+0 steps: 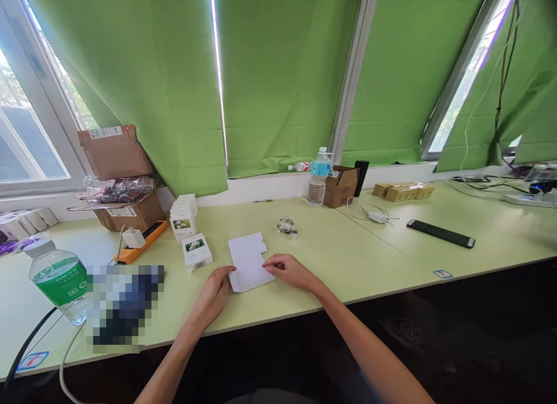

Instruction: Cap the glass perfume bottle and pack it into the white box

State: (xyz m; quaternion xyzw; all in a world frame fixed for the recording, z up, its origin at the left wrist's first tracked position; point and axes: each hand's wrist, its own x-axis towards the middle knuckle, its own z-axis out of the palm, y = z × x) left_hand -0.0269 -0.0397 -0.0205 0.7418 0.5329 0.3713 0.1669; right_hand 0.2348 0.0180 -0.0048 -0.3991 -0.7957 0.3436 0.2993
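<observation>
A white die-cut card, notched at its upper right and folded along the bottom, lies on the table before me. My left hand is closed at its left edge, the forefinger touching the card. At the right edge, my right hand has thumb and fingertips pinched together on the card. Beyond it sits a round clear glass bottle with a shiny top, and beside that a small silver cap. Left of the card lies a small white box printed with white flowers.
Similar boxes stand stacked behind. An orange power strip with a charger, a green-labelled water bottle and a blurred-out item are at left. Right lie a white charger and a black bar-shaped device.
</observation>
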